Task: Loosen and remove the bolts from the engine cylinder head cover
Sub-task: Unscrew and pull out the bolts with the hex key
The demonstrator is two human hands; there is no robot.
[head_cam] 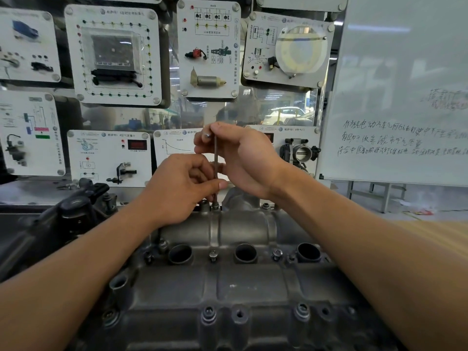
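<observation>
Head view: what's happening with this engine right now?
A person works on the cover with both hands on a thin upright tool. The right hand pinches its top, the left hand pinches the shaft lower down, and its tip sits on a bolt at the cover's far edge. Nearer the camera, other bolts are still in place.
</observation>
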